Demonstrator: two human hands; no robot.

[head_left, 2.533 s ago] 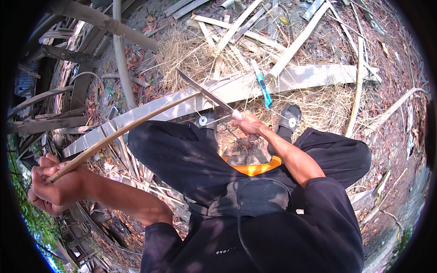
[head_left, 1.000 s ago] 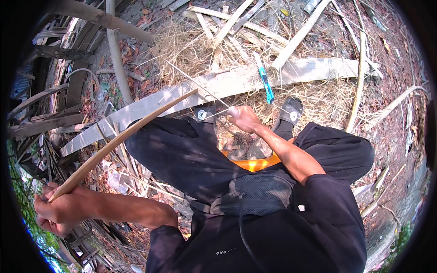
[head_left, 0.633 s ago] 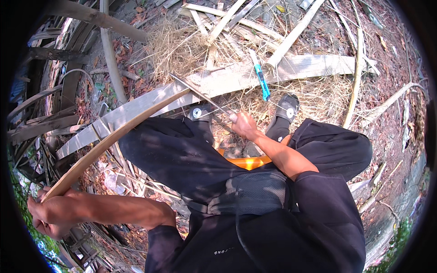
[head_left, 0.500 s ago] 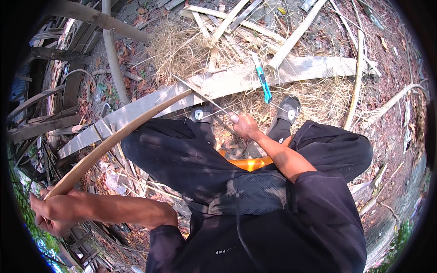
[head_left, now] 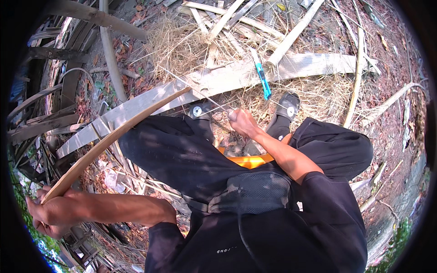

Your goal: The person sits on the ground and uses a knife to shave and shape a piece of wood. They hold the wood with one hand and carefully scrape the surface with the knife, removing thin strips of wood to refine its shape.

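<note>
My left hand (head_left: 52, 214), at the far left, is closed around the near end of a long, flat wooden strip (head_left: 114, 136). The strip slants up to the right, over my left trouser leg and a long pale plank (head_left: 218, 83). My right hand (head_left: 242, 123) is closed on the lower end of a thin, straight tool (head_left: 200, 93); whether it is a blade seen edge-on or a rod I cannot make out. This tool crosses the strip's far tip, apparently touching it. A turquoise utility knife (head_left: 262, 78) lies at the plank, beyond my right hand.
My shoes (head_left: 200, 111) stand just this side of the plank. An orange curved thing (head_left: 250, 161) is between my legs. Dry straw (head_left: 175, 50) and bamboo pieces (head_left: 296, 34) lie beyond. A pile of wood (head_left: 45, 127) rises at the left.
My right hand has shifted slightly left and away from me, and the thin tool's far end reaches further up-left past the strip's tip. The left hand and strip have barely moved.
</note>
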